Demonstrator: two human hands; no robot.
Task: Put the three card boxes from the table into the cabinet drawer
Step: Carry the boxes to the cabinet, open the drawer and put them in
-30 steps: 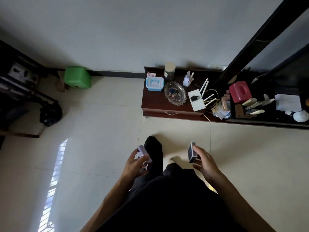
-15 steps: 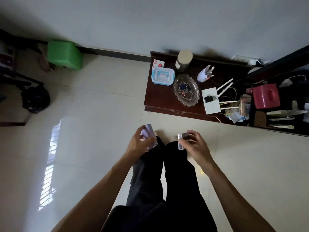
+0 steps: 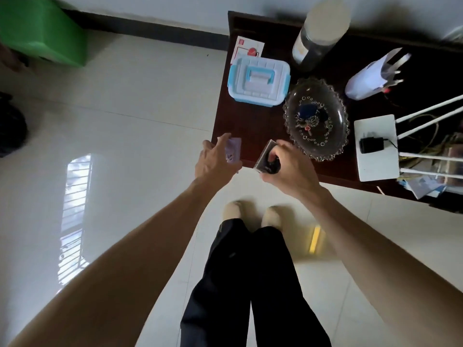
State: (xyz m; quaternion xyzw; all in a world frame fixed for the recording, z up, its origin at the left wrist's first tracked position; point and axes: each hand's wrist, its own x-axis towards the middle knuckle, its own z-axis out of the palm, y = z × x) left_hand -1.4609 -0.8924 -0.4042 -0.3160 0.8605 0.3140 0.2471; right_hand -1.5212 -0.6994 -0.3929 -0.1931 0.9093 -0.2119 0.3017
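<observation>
My left hand grips a pale purple card box at the front left corner of the dark wooden cabinet. My right hand grips a darker card box, held tilted over the cabinet's front edge. Both hands sit close together, just in front of the cabinet top. The drawer front lies under my hands and is hidden. No third card box shows clearly.
On the cabinet top stand a white and blue plastic box, a glass dish with keys, a jar, a white router with antennas, and a white holder. A green stool stands far left on the tiled floor.
I have walked up to the cabinet. Both hands, each still holding its card box, have moved forward and now reach the cabinet's front edge.
</observation>
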